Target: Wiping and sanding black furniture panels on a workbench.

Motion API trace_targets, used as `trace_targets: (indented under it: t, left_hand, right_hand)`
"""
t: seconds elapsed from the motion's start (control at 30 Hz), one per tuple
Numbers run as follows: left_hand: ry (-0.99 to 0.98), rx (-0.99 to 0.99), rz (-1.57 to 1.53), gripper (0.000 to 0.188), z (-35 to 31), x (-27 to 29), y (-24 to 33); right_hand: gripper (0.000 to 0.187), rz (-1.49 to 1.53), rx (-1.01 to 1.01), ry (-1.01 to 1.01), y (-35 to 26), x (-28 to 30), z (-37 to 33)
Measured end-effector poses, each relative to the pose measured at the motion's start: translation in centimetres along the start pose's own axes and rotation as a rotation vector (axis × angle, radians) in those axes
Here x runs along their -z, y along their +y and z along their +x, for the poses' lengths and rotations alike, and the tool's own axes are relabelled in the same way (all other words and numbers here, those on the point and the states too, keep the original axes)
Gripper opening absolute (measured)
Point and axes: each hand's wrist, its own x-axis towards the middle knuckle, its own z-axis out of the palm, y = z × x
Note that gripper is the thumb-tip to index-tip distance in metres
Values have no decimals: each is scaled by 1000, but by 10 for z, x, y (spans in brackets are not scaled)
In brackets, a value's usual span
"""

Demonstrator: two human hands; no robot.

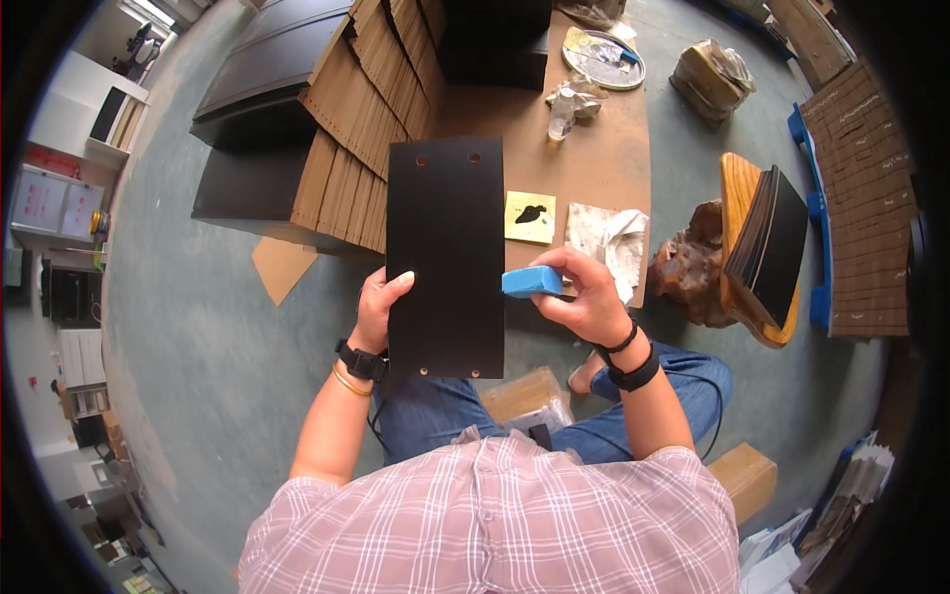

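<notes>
A black rectangular board with two holes near its top edge and two near its bottom edge is held upright in front of me. My left hand grips its left edge, thumb lying on the black face. In my right hand a blue sponge block is pinched between thumb and fingers. The sponge's left end meets the board's right edge. Just beyond, on the cardboard-covered table, lie a yellow sheet with a black smear and a crumpled white cloth.
Tall stacks of boards with black tops stand at the left. A small bottle and a round tray sit farther back. At the right, several black boards lean on a wooden stool. A wrapped bundle lies on the floor.
</notes>
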Motion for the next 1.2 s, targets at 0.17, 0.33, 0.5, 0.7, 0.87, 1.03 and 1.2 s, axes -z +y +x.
trace_targets:
  t: [0.17,0.33,0.5,0.7,0.87,1.03,1.2]
  left_hand:
    - [21,2,-20,24,-1,-5,2]
    - [1,-1,-14,25,-1,4,-2]
    - [8,8,-64,25,-2,4,1]
    - [-38,19,-61,25,0,10,-2]
    - [-19,-10,-72,24,-2,2,-1]
    - [-24,-4,-116,24,-2,8,-3]
    - [-50,14,-116,24,-2,5,-1]
  right_hand:
    - [28,97,31,200,8,2,34]
    - [26,62,19,136,11,-8,27]
    - [26,-32,-28,10,-5,-20,-39]
    - [29,-146,69,-169,-37,-10,-64]
    - [25,-129,44,81,-22,-17,-32]
    - [27,-214,70,-70,-33,-18,-52]
    - [27,-157,1,-184,-44,-16,-84]
